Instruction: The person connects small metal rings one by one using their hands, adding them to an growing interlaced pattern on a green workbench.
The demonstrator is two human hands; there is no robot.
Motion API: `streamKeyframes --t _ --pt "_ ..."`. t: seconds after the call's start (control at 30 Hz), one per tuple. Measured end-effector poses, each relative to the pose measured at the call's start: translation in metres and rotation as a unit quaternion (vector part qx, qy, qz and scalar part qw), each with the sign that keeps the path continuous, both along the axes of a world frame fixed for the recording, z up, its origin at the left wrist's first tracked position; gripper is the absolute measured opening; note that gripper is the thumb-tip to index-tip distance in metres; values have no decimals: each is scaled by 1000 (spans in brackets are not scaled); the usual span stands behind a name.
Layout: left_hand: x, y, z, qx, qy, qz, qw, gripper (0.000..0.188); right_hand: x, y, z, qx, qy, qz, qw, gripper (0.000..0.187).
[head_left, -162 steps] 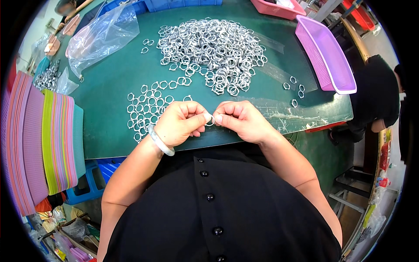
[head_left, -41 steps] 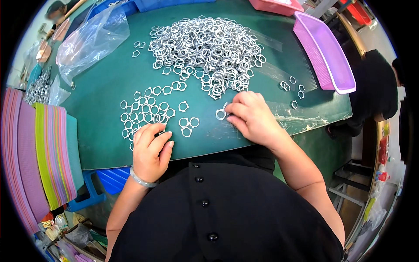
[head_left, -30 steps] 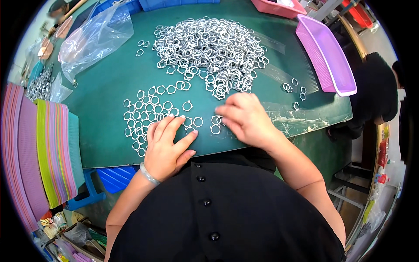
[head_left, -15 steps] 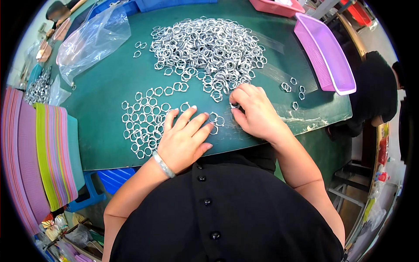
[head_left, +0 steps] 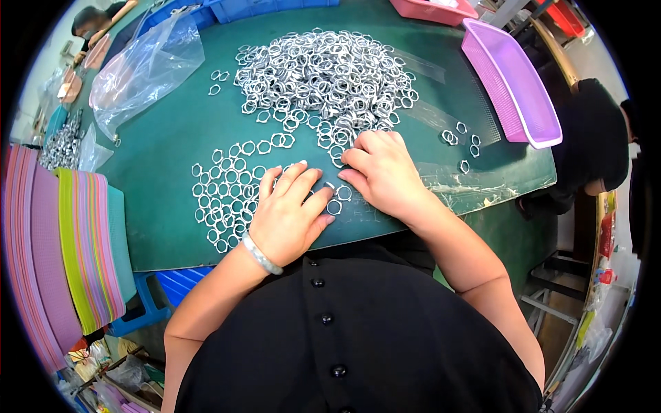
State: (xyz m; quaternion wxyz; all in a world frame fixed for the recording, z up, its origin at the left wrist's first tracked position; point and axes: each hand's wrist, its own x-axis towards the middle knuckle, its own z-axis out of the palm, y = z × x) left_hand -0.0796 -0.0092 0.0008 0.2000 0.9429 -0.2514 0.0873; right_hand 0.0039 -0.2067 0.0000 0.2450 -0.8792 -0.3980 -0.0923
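Note:
My left hand (head_left: 289, 213) lies palm down on the green table with its fingers spread, over the right side of a flat layer of small silvery metal rings (head_left: 235, 189). A ring tilted nearly on edge (head_left: 329, 185) is next to its index fingertip, with two flat rings (head_left: 338, 199) beside the thumb. My right hand (head_left: 385, 168) is closed in a pinch at the near edge of a large heap of the same rings (head_left: 323, 76). A metal ring seems to be between thumb and index finger, mostly hidden by them.
A purple basket (head_left: 513, 82) stands at the right, beyond several loose rings (head_left: 475, 141). At the far left lies a clear plastic bag (head_left: 148, 72); blue bins (head_left: 268, 8) line the back. Stacked coloured baskets (head_left: 76, 248) rise at the left edge. Another person (head_left: 589, 144) is at the right.
My right hand has moved left, closer to my left hand, still pinched. The ring by my left index finger has tipped up from lying flat. My left hand has barely shifted.

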Motion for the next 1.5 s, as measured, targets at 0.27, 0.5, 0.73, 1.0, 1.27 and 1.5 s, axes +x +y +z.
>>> streamKeyframes --t 0.27,0.5,0.73,1.0,1.27,1.5 --pt "5 3 -2 -27 -29 0 999 28 4 5 -5 21 -36 11 999 6" --pt "16 5 -2 -55 -55 38 996 33 14 -10 6 192 284 34 939 6" --pt "25 1 3 -43 -48 46 997 35 19 -17 17 153 405 -32 901 10" --pt "37 -2 1 -42 -30 38 998 36 32 -80 30 45 8 -177 983 10" --pt "55 -15 -7 -40 -40 37 998 20 19 -91 17 -40 -65 -163 984 16" --pt "53 -10 -7 -49 -39 37 997 16 -4 -45 9 9 25 -38 999 23"
